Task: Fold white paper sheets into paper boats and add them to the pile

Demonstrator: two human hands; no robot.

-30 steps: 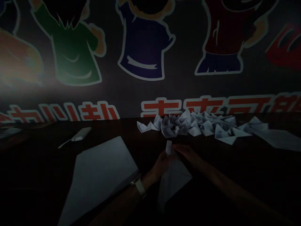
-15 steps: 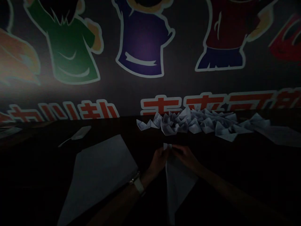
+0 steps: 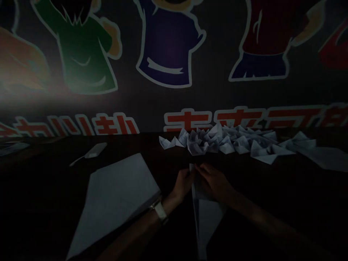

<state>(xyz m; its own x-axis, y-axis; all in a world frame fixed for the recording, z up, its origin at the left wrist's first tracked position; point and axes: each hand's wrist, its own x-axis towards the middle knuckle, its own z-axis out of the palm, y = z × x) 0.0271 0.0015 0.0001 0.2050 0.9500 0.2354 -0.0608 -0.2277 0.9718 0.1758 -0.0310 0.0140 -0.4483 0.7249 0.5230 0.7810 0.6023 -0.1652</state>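
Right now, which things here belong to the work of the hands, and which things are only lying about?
In the work:
- left hand
- right hand
- folded white paper, pinched between them

Lying about:
- heap of paper boats
- large paper sheet
- white device with cord

This looks like a classroom or activity room, though I can't say which. The wall (image 3: 168, 47) in front of me is painted with big cartoon figures (image 3: 84, 54) in bright shirts, above a row of large red Chinese characters (image 3: 214, 117). The room is dim. I'm working at a long dark table (image 3: 49, 152), with a heap of paper boats (image 3: 217, 141) along its far edge, so it feels like a craft space.
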